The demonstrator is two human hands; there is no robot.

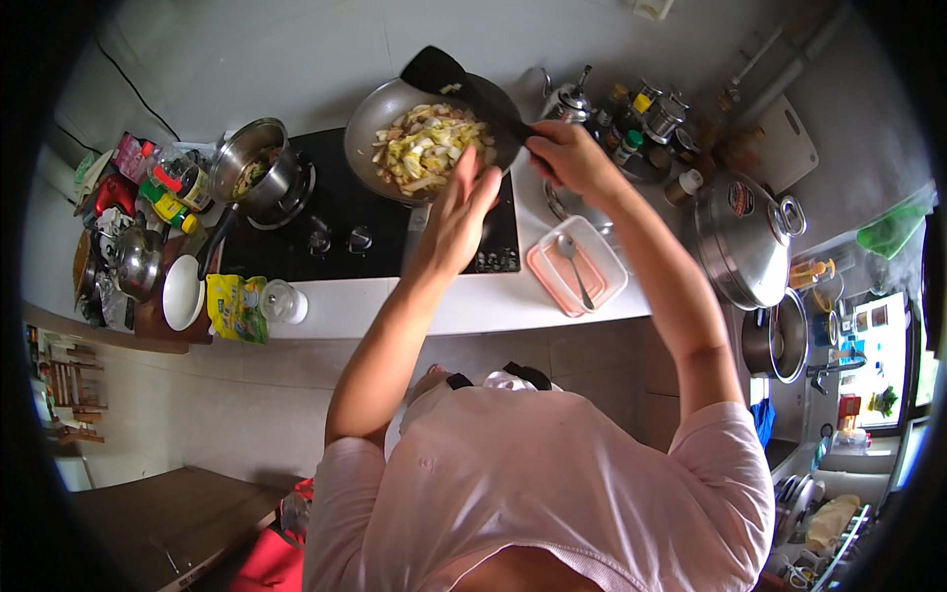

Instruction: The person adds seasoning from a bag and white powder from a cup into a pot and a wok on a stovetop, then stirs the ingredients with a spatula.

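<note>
A frying pan (366, 137) on the black cooktop (333, 222) holds chopped cabbage and other pale cut pieces (425, 144). My right hand (570, 159) grips the handle of a black spatula (436, 72). The spatula's blade is raised over the pan's far rim, with a few bits of food on it. My left hand (459, 214) hovers at the pan's near side, fingers extended towards the food and a gap showing between them. I see nothing held in it. The pan's handle (416, 229) lies just left of that hand, partly hidden by the wrist.
Left of the pan stands a steel saucepan (251, 166) with food inside. A white bowl (183, 292), a yellow pouch (235, 307) and a glass jar (282, 302) line the counter's left. At right are a plastic container (610, 259) with a spoon (573, 266), seasoning bottles (629, 144) and a large lidded steamer (740, 237).
</note>
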